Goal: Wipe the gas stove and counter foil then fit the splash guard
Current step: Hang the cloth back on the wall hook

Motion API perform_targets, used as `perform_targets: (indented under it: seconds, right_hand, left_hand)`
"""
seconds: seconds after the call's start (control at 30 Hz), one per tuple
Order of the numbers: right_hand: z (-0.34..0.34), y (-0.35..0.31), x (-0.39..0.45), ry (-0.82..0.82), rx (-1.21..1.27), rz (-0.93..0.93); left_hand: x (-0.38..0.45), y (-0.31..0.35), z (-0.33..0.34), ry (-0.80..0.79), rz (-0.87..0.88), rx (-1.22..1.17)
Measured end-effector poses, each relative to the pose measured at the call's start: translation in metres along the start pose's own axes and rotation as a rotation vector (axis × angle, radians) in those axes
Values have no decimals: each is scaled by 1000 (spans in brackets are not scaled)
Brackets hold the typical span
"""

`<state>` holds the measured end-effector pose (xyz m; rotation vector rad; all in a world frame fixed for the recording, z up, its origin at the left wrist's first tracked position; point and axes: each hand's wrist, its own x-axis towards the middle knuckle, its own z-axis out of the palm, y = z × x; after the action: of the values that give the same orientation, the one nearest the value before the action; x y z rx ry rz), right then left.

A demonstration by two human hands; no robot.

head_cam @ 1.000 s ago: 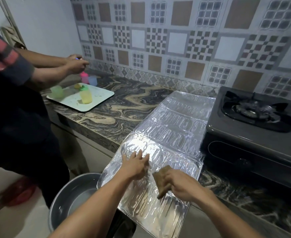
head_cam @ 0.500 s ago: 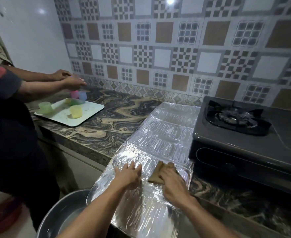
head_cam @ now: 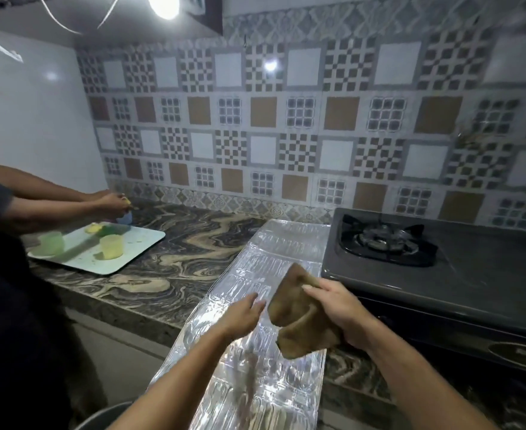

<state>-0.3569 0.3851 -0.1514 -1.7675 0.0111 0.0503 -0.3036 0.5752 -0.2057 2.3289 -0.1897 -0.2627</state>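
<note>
At nine o'clock a second person [head_cam: 13, 274] works over a pale tray [head_cam: 137, 243] with small cups, apart from the job. Toward six o'clock the foil sheet [head_cam: 274, 262] lies flat on the marble counter [head_cam: 174, 262], just beside the stove [head_cam: 442, 274] at three o'clock. Half a second ago both hands pressed on the foil; now they are lifted. The left hand [head_cam: 240, 315] hovers open and empty, fingers spread. The right hand [head_cam: 339, 315] is closed around the brown cloth [head_cam: 299, 318], which hangs folded above the foil. I think the person is refolding it before more wiping; the foil is not yet standing as a guard.
</note>
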Motion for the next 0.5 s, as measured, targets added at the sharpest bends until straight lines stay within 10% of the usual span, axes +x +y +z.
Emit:
perform_targets:
  seconds: [0.13, 0.5]
  right_hand:
    - [-32, -37, -15, 87, 136, -14]
    - [-122, -50, -61, 362, -63, -119]
  left_hand:
    - [-8, 76, -21, -213, 57, -726]
    - [-4, 189, 31, -19, 527, -501]
